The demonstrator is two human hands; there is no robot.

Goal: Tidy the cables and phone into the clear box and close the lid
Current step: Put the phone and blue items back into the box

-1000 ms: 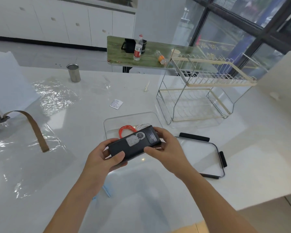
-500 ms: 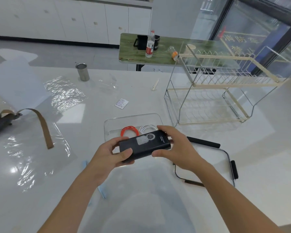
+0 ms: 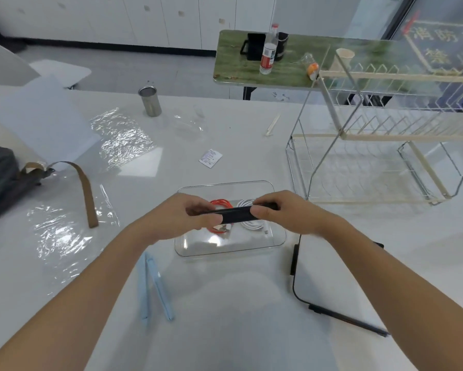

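Observation:
A black phone [image 3: 237, 215] is held edge-on above the clear box [image 3: 226, 249], gripped at its left end by my left hand [image 3: 177, 216] and at its right end by my right hand [image 3: 286, 212]. Inside the box lie a coiled orange cable [image 3: 219, 203] on the left and a coiled white cable [image 3: 251, 223] on the right, both partly hidden by the phone and my fingers. To the right of the box a clear lid with a black rim [image 3: 294, 259] lies flat on the white table [image 3: 225, 330], partly under my right forearm.
Two pale blue strips [image 3: 155, 287] lie near the box's front left. A wire dish rack [image 3: 372, 145] stands at the right. A steel cup [image 3: 150, 101], crumpled plastic film [image 3: 123, 137], a small packet [image 3: 210, 158] and a brown strap [image 3: 84, 191] are spread across the table's left and back.
The phone has tilted from showing its flat back to edge-on and moved farther over the box. Both hands kept their hold on it. The camera view shifted downward.

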